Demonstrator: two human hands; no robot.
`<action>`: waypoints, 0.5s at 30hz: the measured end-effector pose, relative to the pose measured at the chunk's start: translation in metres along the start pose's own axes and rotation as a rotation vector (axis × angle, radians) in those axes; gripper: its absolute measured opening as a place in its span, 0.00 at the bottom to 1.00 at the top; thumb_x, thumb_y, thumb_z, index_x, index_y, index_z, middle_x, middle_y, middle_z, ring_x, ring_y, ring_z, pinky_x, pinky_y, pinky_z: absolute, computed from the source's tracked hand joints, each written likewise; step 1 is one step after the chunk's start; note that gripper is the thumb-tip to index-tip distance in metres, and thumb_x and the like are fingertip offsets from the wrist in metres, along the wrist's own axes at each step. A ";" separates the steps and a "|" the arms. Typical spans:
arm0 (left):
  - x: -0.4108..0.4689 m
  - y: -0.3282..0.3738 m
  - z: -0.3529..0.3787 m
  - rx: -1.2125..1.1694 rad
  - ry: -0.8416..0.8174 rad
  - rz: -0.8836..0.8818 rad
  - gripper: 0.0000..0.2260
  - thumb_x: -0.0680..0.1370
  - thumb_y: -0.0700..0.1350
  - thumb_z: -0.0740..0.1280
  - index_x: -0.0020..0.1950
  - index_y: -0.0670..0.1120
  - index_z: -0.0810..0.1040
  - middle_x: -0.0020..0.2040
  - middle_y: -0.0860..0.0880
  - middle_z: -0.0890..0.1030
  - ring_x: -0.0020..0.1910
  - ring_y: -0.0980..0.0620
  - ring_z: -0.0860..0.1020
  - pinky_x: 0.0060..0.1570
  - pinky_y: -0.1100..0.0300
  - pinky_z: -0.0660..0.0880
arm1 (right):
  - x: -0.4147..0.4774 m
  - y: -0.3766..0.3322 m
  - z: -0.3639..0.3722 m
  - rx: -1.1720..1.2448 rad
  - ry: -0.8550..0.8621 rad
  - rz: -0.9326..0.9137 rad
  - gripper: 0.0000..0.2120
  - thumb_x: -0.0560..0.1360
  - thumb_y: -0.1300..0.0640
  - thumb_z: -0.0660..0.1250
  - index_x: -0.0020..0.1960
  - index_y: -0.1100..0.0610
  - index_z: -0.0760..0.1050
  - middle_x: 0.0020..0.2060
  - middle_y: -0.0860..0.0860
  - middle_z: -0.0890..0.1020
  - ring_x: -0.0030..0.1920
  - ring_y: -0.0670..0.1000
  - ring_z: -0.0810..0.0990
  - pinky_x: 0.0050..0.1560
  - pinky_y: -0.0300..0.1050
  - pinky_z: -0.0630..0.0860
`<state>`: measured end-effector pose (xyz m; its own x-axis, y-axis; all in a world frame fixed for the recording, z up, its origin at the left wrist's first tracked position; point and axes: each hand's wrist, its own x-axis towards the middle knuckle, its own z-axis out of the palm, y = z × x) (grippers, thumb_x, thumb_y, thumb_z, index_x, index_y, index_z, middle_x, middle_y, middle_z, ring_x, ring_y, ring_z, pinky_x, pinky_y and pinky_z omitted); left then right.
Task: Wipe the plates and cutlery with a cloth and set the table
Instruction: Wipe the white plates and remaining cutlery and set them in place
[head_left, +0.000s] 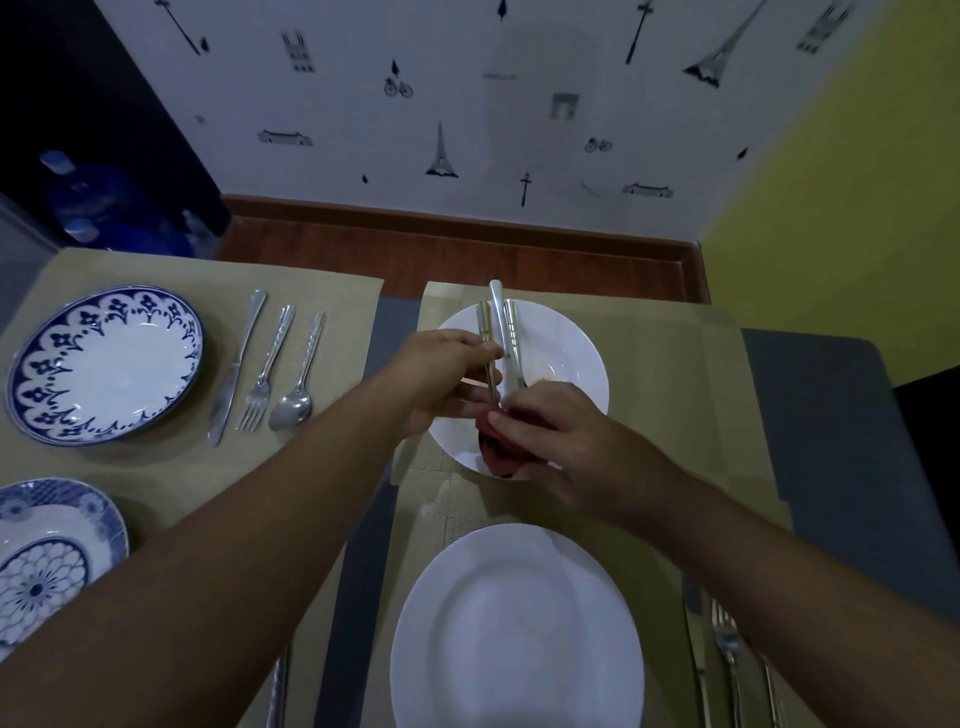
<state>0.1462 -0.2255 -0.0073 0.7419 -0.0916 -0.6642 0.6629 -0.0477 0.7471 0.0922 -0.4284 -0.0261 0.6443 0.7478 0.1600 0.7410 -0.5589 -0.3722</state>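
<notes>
Three cutlery pieces (497, 319) are gripped by the left hand (441, 374), the right hand (561, 431) clutching a red cloth (494, 451) round their ends, which likely need firm, separate strokes.

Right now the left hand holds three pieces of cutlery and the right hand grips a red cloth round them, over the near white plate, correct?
Not quite. The head view shows the left hand holding the cutlery and the right hand gripping the red cloth over the far plate, not the near plate, which lies closer to the person.
</notes>
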 end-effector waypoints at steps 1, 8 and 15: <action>0.001 -0.001 0.001 0.011 0.002 0.000 0.07 0.80 0.43 0.69 0.54 0.42 0.84 0.48 0.39 0.85 0.40 0.43 0.84 0.38 0.54 0.82 | 0.001 0.000 0.000 -0.007 -0.002 -0.018 0.23 0.74 0.60 0.72 0.68 0.61 0.74 0.61 0.57 0.76 0.59 0.58 0.74 0.60 0.52 0.72; 0.003 -0.003 0.001 0.048 0.011 -0.001 0.07 0.80 0.43 0.68 0.52 0.43 0.85 0.45 0.41 0.85 0.37 0.46 0.82 0.38 0.56 0.81 | 0.003 -0.012 -0.004 0.011 -0.027 -0.162 0.18 0.78 0.61 0.68 0.67 0.58 0.76 0.64 0.52 0.79 0.67 0.54 0.73 0.65 0.50 0.72; -0.001 -0.003 0.002 0.044 0.002 0.016 0.08 0.80 0.44 0.69 0.54 0.42 0.84 0.45 0.41 0.84 0.38 0.45 0.83 0.39 0.56 0.82 | 0.006 -0.002 -0.013 -0.079 -0.091 -0.263 0.21 0.73 0.65 0.72 0.66 0.60 0.76 0.63 0.56 0.79 0.65 0.56 0.75 0.65 0.50 0.74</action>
<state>0.1432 -0.2277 -0.0092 0.7525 -0.0907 -0.6523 0.6461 -0.0903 0.7579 0.0969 -0.4276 -0.0129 0.4109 0.8979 0.1579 0.8953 -0.3647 -0.2557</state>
